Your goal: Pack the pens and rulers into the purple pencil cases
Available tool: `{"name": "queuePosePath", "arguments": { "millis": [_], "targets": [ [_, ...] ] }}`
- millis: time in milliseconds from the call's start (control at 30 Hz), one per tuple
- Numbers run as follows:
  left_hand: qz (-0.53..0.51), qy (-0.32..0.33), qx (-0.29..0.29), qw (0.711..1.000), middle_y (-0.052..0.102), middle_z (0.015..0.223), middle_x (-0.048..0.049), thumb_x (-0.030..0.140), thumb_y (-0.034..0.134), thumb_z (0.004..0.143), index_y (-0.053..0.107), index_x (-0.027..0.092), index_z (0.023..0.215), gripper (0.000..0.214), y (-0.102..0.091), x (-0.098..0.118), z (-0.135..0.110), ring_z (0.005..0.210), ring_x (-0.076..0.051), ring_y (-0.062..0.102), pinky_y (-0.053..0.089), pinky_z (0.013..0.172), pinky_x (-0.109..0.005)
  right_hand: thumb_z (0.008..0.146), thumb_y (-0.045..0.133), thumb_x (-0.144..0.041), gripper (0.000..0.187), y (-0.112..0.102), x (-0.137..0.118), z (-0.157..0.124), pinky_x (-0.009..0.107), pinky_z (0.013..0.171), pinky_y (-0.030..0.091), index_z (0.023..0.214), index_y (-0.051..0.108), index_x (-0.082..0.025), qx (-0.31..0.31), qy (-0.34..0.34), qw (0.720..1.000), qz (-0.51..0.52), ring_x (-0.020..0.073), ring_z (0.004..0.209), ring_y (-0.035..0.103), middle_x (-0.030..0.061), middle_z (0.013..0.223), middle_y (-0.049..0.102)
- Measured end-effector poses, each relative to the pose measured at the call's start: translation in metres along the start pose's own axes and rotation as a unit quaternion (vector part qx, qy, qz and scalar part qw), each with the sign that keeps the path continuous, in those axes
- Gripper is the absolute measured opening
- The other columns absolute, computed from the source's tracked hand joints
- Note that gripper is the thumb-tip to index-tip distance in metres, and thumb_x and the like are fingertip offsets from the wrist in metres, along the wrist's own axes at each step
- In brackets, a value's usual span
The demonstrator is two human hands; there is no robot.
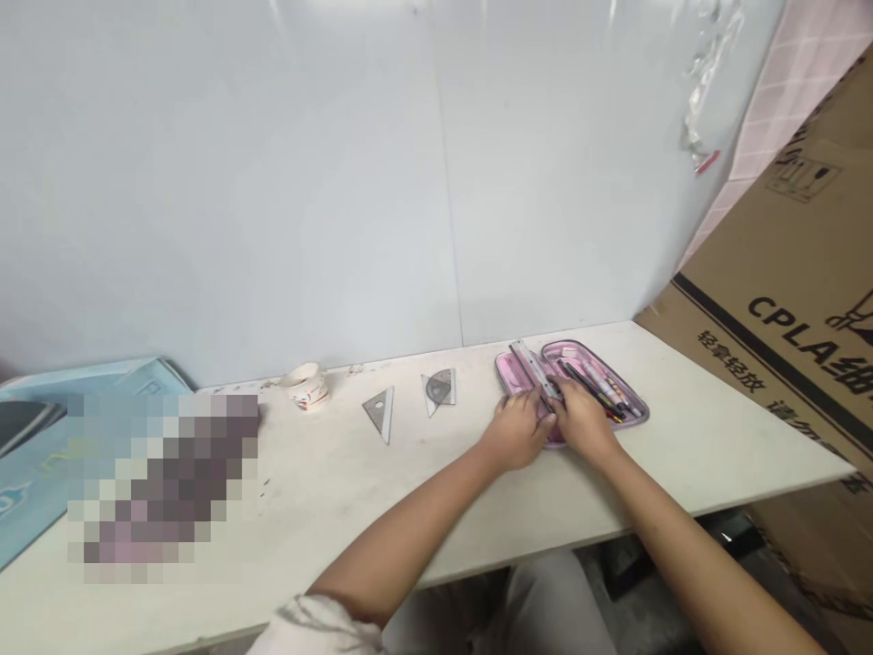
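A pink pencil case (641,409) lies unfolded on the table. Over its left half a ruler (528,362) slants toward me, its near end between my hands. My left hand (516,430) is closed at the ruler's left side, with fingers bent. On the other side my right hand (583,423) pinches the ruler near its lower end. The fingertips partly cover one another and the ruler's end. Several pens (593,387) rest in the case's right half. Left of the case lie a triangular set square (379,414) and a protractor (440,387), which overlaps another set square.
A paper cup (305,387) stands by the wall. At left are a light-blue box or bag (146,373) and a blurred-out patch. A large cardboard box (737,318) leans at the right. The table's front edge runs beneath my forearms.
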State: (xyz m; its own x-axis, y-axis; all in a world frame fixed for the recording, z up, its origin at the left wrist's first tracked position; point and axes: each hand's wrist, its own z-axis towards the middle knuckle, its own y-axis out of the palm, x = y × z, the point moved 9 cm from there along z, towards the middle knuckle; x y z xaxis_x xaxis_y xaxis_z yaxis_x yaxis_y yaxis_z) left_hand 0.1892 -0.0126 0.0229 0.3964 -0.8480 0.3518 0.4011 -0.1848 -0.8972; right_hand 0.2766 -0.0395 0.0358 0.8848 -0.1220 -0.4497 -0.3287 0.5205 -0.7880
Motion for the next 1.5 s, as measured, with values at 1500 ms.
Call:
{"name": "queuePosePath", "arguments": {
  "millis": [1500],
  "targets": [
    [-0.347, -0.45, 0.318, 0.759, 0.054, 0.124, -0.0174, 0.052, 0.031, 0.087, 0.037, 0.01, 0.128, 0.059, -0.099, -0.218, -0.166, 0.113, -0.022, 0.054, 0.042, 0.095, -0.033, 0.079, 0.041, -0.009, 0.026, 0.164, -0.268, -0.012, 0.032, 0.075, 0.04, 0.092, 0.063, -0.008, -0.206, -0.283, 0.924, -0.156, 0.0223, 0.083, 0.057, 0.0174, 0.091, 0.064]
  ]
}}
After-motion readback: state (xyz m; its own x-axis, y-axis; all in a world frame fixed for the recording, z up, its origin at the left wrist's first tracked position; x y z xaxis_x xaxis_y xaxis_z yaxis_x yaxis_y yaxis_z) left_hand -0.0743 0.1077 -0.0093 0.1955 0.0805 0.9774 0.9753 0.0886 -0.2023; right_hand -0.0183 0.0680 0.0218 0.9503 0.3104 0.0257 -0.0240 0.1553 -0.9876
